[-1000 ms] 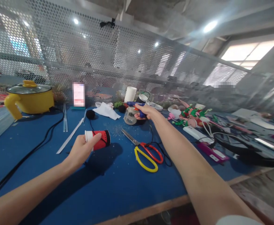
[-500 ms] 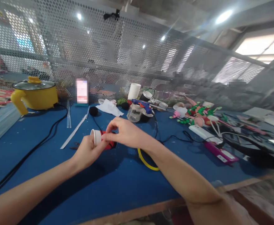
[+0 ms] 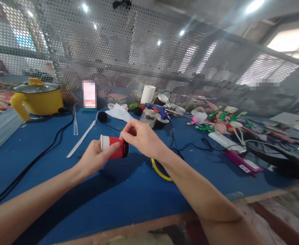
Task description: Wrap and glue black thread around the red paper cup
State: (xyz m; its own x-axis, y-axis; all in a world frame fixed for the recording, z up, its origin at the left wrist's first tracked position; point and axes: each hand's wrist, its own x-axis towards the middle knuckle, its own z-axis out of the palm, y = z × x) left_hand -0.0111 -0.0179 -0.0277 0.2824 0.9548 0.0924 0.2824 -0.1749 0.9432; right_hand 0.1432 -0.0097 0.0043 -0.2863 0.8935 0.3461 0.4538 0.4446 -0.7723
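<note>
One red cup point(image 3: 113, 151) lies sideways above the near middle of the blue table point(image 3: 129, 197), clamped in the left hand point(image 3: 94, 158); the right hand point(image 3: 141, 137) pinches its black end. Far off stand one yellow pot point(image 3: 37, 100) at left and one glue gun point(image 3: 156, 109).

Your left hand point(image 3: 94, 159) holds the red paper cup with white rim point(image 3: 113, 147) on its side above the blue felt-covered table point(image 3: 129, 190), rim to the left. Your right hand point(image 3: 141, 137) meets the cup's right end. The yellow loop handle of the scissors point(image 3: 159, 170) lies on the table just behind and under your right wrist. Behind the hands, the blue glue gun point(image 3: 156, 109) rests on a clear glass jar point(image 3: 149, 117); the upright white paper cup point(image 3: 147, 94) stands behind that. The yellow lidded electric pot point(image 3: 37, 97) sits far left at the back; its black power cord point(image 3: 37, 156) runs forward along the table's left. The pile of pink and green craft pieces point(image 3: 217, 121) lies to the right.
</note>
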